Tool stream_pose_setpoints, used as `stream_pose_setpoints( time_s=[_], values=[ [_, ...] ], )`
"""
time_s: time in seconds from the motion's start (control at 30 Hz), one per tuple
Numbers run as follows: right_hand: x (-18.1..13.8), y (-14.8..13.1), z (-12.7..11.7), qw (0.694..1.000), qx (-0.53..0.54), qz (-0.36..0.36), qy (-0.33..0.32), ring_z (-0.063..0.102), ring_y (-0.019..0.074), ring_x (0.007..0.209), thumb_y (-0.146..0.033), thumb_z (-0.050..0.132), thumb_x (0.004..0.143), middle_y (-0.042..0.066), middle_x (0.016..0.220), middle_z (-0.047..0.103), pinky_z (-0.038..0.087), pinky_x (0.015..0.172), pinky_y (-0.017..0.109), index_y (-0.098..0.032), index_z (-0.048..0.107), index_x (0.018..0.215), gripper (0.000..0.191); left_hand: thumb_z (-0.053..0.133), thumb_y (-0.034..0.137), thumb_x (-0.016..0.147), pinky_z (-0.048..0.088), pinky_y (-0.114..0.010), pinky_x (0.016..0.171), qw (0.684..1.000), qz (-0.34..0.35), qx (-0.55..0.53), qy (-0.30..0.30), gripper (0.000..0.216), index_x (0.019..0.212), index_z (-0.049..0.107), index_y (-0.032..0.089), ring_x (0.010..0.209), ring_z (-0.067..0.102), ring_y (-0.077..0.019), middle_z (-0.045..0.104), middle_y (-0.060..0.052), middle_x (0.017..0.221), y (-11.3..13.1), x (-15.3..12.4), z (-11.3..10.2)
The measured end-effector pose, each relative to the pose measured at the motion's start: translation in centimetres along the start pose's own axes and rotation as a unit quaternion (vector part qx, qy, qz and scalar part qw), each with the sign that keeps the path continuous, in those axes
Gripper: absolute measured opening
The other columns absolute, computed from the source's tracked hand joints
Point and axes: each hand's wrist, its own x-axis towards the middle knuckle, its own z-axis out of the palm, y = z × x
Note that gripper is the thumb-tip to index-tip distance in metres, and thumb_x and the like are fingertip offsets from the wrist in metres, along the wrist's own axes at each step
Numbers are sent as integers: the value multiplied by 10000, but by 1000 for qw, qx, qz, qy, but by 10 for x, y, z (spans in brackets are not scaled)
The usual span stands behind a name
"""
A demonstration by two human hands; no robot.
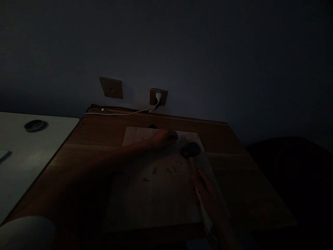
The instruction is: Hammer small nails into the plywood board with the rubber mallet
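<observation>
The light is very dim. My right hand (206, 191) is closed around the pale handle of a mallet (190, 150), whose dark, rounded head is over the right side of a light wooden board (153, 208). My left hand (162, 138) rests near the board's far edge, to the left of the mallet head. Its fingers are curled together, and the darkness hides whatever is between them. Several small nails or screws (155, 171) are scattered on the board between my hands; their exact kind is hard to make out.
Under the board is a brown wooden table (234, 180). A white tabletop (33, 156) adjoins it on the left, bearing a dark round object (35, 125). Along the wall runs a white cable (117, 114) to a plug in a socket (159, 96). A wall plate (111, 88) is beside it.
</observation>
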Motion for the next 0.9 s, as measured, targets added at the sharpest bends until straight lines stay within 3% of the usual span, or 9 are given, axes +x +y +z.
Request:
stream_pose_setpoints(
  time_s=[0.13,0.23,0.37,0.47,0.63,0.9],
  values=[
    [0,3,-1,1000,-2,19,25,598,170,541,-686,714,728,-2,800,693,460,456,289,-213,631,1365,797,631,130,882,519,-302,848,1000,-4,12,0,213,1035,776,157,914,716,-204,796,-75,1016,0,-2,0],
    [2,-2,1,1000,16,1,23,574,167,522,-698,718,706,-16,749,666,443,438,287,-197,656,1286,769,652,150,890,519,-288,844,1000,4,14,1,181,1018,779,168,916,722,-204,795,-67,995,1,-1,0],
    [8,-22,9,998,10,-68,6,513,146,461,-682,703,725,-47,608,586,395,410,270,-201,669,1026,569,638,138,905,524,-280,864,1000,6,4,10,172,1007,774,166,947,735,-204,798,-67,1005,1,0,2],
    [17,-37,18,994,-4,-107,-28,457,121,414,-671,653,774,-64,538,516,356,387,252,-229,597,828,449,663,109,872,533,-271,853,999,-7,-16,29,276,1132,741,159,963,743,-201,799,-67,1039,-2,-1,4],
    [31,-44,33,991,-2,-128,-36,473,126,405,-687,647,780,-67,594,542,364,367,252,-225,636,964,498,679,128,858,556,-302,865,998,-32,-41,38,530,1381,604,160,1025,767,-243,802,-91,1130,-4,-3,6],
    [29,-38,42,990,2,-136,-27,440,110,385,-712,645,787,-68,581,529,346,352,238,-218,624,934,516,700,160,858,549,-316,916,997,-33,-67,31,533,1373,565,175,1088,743,-240,770,-83,1196,-2,-2,4]
  ],
)
